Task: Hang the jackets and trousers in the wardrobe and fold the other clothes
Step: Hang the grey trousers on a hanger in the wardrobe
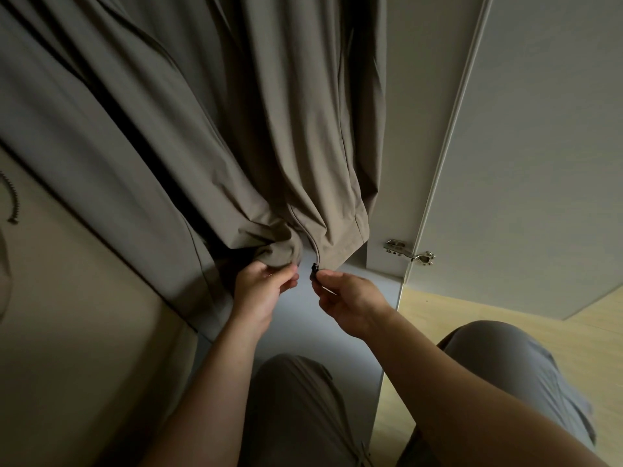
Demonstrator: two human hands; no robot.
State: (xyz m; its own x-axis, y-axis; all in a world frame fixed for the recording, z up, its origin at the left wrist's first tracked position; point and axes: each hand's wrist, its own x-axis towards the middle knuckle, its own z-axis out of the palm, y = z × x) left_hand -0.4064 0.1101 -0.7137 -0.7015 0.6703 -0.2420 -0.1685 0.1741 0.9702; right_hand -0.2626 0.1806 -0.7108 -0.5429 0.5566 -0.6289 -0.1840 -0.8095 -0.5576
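Note:
A taupe-grey jacket (256, 136) hangs inside the wardrobe, filling the upper left and middle of the view. Its front zip runs down to the hem, where a small black zip slider (314, 268) sits. My left hand (261, 289) pinches the bunched left side of the hem. My right hand (350, 303) holds the zip slider between thumb and fingers, just right of the left hand. The hanger and rail are out of view above.
The wardrobe's grey floor panel (303, 332) lies below the jacket. The open wardrobe door (526, 163) stands to the right on a metal hinge (409, 252). A second wardrobe door or panel (77, 332) is at the left. Wooden flooring (472, 311) and my grey-trousered knees (499, 372) are below.

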